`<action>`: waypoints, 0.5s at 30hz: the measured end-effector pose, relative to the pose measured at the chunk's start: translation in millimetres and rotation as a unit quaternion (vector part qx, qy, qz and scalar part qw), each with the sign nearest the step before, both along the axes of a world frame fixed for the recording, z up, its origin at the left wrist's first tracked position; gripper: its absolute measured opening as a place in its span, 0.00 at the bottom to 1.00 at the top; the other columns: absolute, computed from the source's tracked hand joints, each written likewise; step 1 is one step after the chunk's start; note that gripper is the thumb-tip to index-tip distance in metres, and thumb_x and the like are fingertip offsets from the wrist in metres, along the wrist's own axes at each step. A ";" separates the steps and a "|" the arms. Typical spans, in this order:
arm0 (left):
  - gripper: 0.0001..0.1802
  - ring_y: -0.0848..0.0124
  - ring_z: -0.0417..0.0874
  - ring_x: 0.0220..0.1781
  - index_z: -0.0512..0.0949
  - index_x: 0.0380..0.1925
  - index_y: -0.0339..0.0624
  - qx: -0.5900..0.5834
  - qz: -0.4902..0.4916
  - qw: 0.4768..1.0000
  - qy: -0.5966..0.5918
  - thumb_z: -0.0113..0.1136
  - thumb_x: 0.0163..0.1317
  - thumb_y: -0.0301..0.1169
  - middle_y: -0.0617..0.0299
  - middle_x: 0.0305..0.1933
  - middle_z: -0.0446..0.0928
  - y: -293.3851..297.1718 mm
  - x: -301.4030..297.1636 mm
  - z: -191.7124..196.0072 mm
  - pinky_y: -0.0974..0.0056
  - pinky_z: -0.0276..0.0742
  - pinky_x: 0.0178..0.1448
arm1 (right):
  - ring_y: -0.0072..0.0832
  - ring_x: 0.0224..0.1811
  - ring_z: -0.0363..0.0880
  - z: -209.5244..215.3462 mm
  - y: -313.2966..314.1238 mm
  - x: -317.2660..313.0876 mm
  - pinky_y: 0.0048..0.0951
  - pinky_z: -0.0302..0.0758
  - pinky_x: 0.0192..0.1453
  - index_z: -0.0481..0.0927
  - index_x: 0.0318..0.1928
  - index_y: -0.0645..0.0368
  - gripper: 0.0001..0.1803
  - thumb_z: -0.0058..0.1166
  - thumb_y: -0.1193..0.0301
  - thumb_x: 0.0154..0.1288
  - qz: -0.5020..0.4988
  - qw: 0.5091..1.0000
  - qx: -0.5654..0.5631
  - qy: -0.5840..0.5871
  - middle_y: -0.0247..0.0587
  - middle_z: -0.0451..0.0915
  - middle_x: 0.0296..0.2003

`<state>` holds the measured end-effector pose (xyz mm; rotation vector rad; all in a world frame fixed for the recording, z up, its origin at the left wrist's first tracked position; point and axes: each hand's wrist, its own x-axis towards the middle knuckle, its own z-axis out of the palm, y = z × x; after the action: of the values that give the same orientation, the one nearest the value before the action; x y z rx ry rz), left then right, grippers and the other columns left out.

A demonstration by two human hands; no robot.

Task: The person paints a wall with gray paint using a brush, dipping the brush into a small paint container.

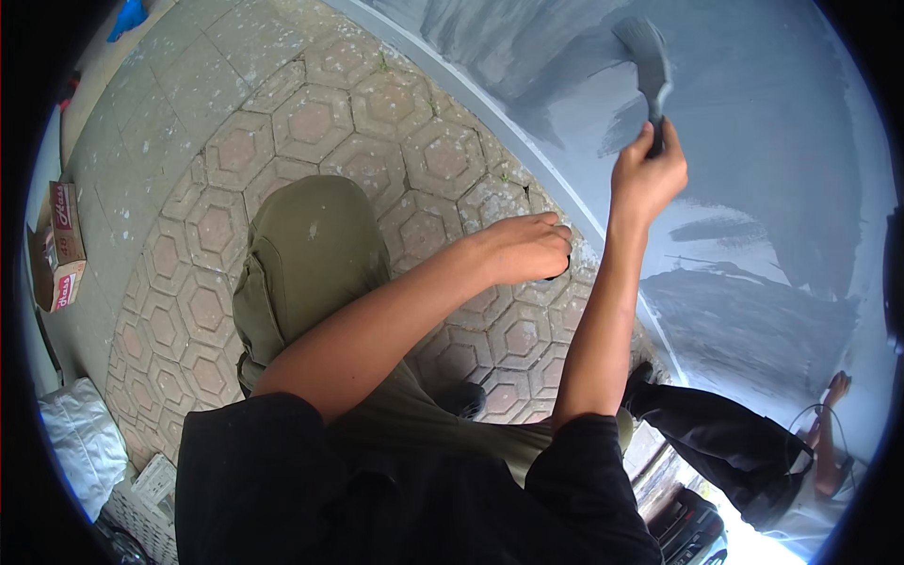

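Head view: our right hand [650, 179] grasps the dark handle of a brush [652, 73], its fingers hiding much of that handle. The flared grey bristles stand against the upper part of the wall [753, 132], so close to it in colour that we cannot make out exactly where they touch. Our left hand [529, 249] curls over a dark thing [559, 273] near the foot of the wall; only an edge shows, and we cannot tell what it is or whether the fingers clasp it. At lower right, the dark surround cuts off another person [725, 433] in dark trousers. Streaky greys and smooth paler patches cover the wall. We see rough hexagonal pavers [436, 155] flecked with pale spots, creased olive trousers [315, 245] over a rounded knee, a cardboard box [66, 231] and a crumpled white sack [85, 443].
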<state>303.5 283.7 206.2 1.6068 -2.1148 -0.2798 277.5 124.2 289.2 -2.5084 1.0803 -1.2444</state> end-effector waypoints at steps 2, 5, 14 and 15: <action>0.05 0.63 0.85 0.56 0.88 0.26 0.40 -0.013 -0.006 1.000 -0.018 0.64 0.52 0.22 0.60 0.42 0.87 -1.7 2.2 -0.4 0.59 0.78 0.66 | 0.51 0.31 0.90 2.1 -2.8 4.5 0.42 0.82 0.40 0.88 0.53 0.72 0.16 0.59 0.74 0.72 -0.027 0.998 0.002 0.057 0.61 0.87 0.30; 0.05 0.62 0.85 0.56 0.88 0.26 0.40 -0.015 -0.003 1.000 -0.025 0.64 0.51 0.22 0.59 0.42 0.88 -2.2 3.3 0.6 0.60 0.78 0.66 | 0.58 0.35 0.90 -1.7 -4.3 9.9 0.45 0.83 0.44 0.88 0.53 0.71 0.16 0.60 0.73 0.72 -0.014 0.997 0.066 -0.024 0.65 0.87 0.31; 0.06 0.63 0.85 0.56 0.89 0.26 0.39 -0.010 -0.027 1.000 -0.010 0.64 0.51 0.22 0.60 0.42 0.88 -1.3 0.1 2.4 0.61 0.78 0.66 | 0.43 0.33 0.91 -21.1 -10.1 -20.4 0.39 0.83 0.42 0.88 0.55 0.72 0.16 0.62 0.73 0.73 -0.049 0.993 0.095 0.049 0.61 0.89 0.33; 0.06 0.63 0.85 0.57 0.89 0.26 0.40 -0.009 -0.019 1.000 -0.016 0.64 0.51 0.22 0.60 0.42 0.88 -2.3 1.4 1.8 0.61 0.78 0.66 | 0.41 0.31 0.90 -19.0 -11.1 -24.2 0.39 0.82 0.41 0.88 0.55 0.72 0.16 0.62 0.73 0.73 -0.057 0.995 0.084 -0.017 0.61 0.89 0.32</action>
<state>304.9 281.3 208.0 1.5720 -2.1683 -0.2494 253.3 113.1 270.1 -2.3238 1.2777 -1.1648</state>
